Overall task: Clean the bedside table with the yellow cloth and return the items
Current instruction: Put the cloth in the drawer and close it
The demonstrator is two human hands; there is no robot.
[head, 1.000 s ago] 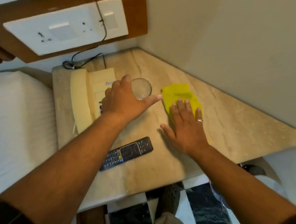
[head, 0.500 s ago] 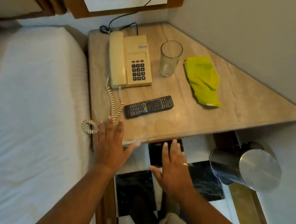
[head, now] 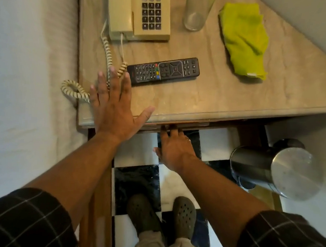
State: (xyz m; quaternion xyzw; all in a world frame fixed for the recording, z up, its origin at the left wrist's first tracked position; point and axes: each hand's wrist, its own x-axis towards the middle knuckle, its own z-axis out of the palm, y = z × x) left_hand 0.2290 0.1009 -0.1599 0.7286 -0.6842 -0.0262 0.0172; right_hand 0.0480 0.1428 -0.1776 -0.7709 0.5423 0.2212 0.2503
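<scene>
The beige stone bedside table (head: 226,100) carries a cream telephone (head: 140,13), an upright clear glass (head: 195,12), a black remote (head: 163,70) and the crumpled yellow cloth (head: 243,38) at the right. My left hand (head: 113,105) hovers flat and open over the table's front left corner, fingers spread above the coiled phone cord (head: 74,88). My right hand (head: 174,147) is lower, below the table's front edge, its fingertips at the underside of the edge. Neither hand holds anything.
A white bed (head: 27,77) borders the table on the left. A steel bin (head: 277,168) stands on the black-and-white tiled floor (head: 136,179) at the right. My two shoes (head: 162,217) are below. A wall runs along the table's right side.
Both hands have left the glass and the cloth and pulled back to the table's front edge. The view has tilted down toward the floor and moved closer.
</scene>
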